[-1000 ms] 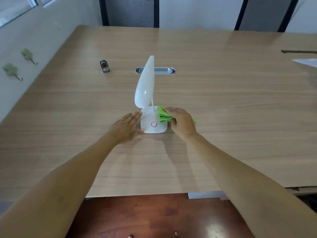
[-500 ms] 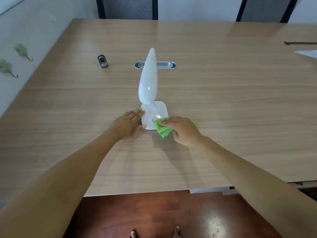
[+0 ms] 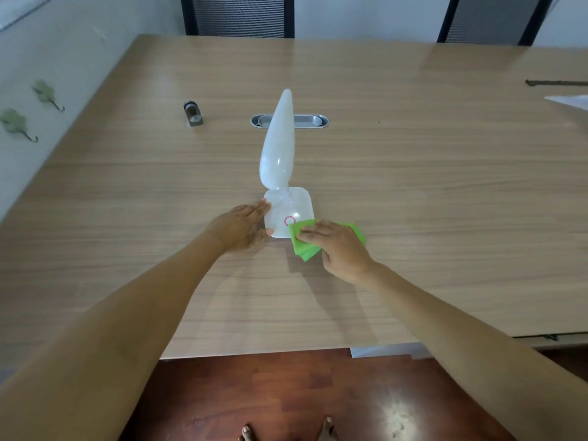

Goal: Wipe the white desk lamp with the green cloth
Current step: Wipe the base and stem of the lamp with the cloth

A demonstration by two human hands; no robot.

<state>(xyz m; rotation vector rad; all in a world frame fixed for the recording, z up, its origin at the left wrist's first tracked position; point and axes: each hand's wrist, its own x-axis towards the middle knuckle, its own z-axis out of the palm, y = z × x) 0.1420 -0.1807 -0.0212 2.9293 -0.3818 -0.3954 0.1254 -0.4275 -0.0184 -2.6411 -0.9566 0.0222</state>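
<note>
a: head view, near field: right hand [image 3: 340,249], fingers closed down on the folded green cloth [image 3: 305,246], has slid from the base's right side to its front corner since a second ago.

b: so the base is nearly wiped. and the left hand [image 3: 241,229]?

a: flat and open, bracing the white desk lamp [image 3: 288,214], now turned head-on; its head looks unwiped.

b: beyond?

a: wooden table [image 3: 413,192], cable slot [image 3: 305,121], chairs [image 3: 238,14] by the wall.
</note>
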